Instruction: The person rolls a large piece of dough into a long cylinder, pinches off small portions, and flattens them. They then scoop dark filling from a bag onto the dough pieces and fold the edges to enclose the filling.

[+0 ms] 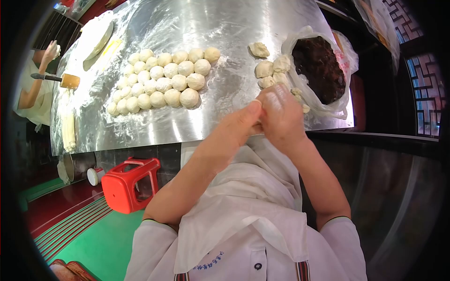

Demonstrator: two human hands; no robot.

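Note:
My left hand [247, 117] and my right hand [282, 114] are pressed together over the near edge of the metal table, fingers closed. Whatever lies between them is hidden by the fingers. Just beyond my right hand sit several loose dough pieces [264, 69], some partly covered by that hand. To the right of these stands a clear plastic bag [347, 86], folded open around a dark reddish-brown filling [318, 70]. Several rows of round, floured dough balls [170, 70] lie left of my hands, packed close together.
The steel table [225, 89] is dusted with flour. At its left lie a long dough strip [68, 124] and a large pale slab [97, 37]. Another person's hand [49, 51] shows at far left, near a roller with a dark handle [69, 81]. A red stool [129, 185] stands below.

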